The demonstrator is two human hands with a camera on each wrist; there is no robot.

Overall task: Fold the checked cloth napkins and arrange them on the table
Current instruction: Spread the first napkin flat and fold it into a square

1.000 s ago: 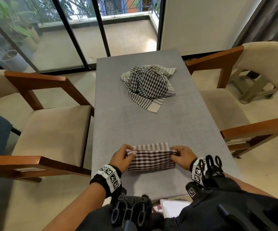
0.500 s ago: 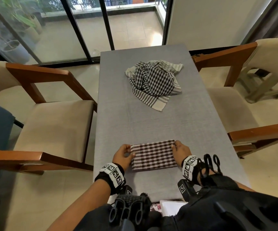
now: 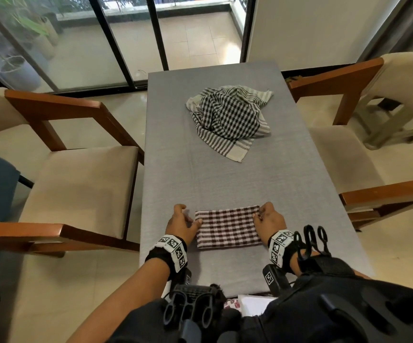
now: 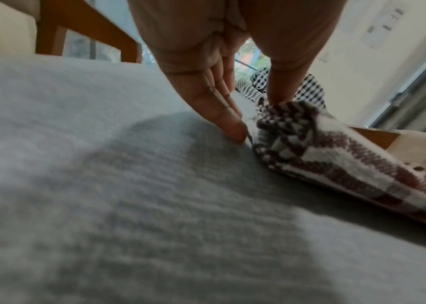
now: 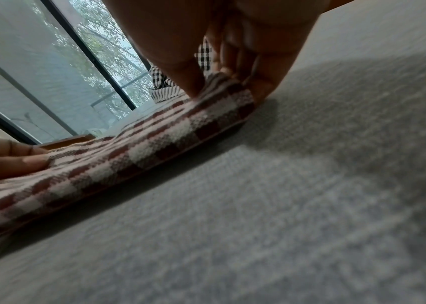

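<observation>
Now the red napkin point(image 3: 228, 227) is lying flat as a folded rectangle near the close edge of the table point(image 3: 311, 184); a second ago its striped top flap was coming down under both hands, and that flap is closed now. I am watching the left hand point(image 3: 180, 225) pinching the left end, thumb on top and fingers point(image 4: 228, 121) at the hem against the table. The right hand point(image 3: 269, 222) is pinching the right end likewise, thumb pressing the top and fingers wrapping the fold. I am judging this fold as done and the hands as squaring the edges. The black napkin point(image 3: 227, 120) is sitting crumpled well apart, toward the far end, not yet folded. A chair point(image 3: 71, 169) is standing to the left.
</observation>
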